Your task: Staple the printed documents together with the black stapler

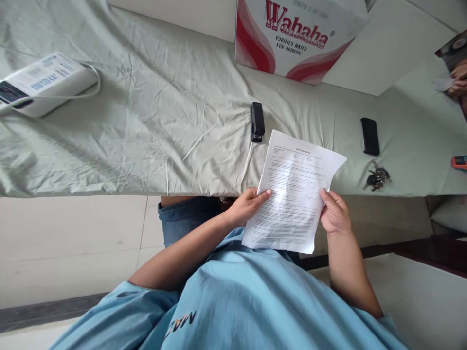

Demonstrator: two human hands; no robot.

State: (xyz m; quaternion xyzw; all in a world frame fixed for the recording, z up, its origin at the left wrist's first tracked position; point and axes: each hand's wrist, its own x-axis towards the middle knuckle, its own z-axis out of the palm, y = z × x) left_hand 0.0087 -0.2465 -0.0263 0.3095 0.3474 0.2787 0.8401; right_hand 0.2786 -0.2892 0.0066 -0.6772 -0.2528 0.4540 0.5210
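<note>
I hold a printed sheet of paper [294, 192] up over the near edge of a bed covered in a pale green sheet [153, 126]. My left hand [248, 205] grips the paper's left edge, thumb on top. My right hand [333, 213] grips its right edge. A black stapler [257, 121] lies on the sheet just beyond the paper's top left corner.
On the bed lie a black phone-like slab [369, 136], a bunch of keys [378, 178], an orange object [459, 162] at the right edge, and a white box with a cable [44, 82] at the far left. A red-and-white Wahaha carton [295, 36] stands behind.
</note>
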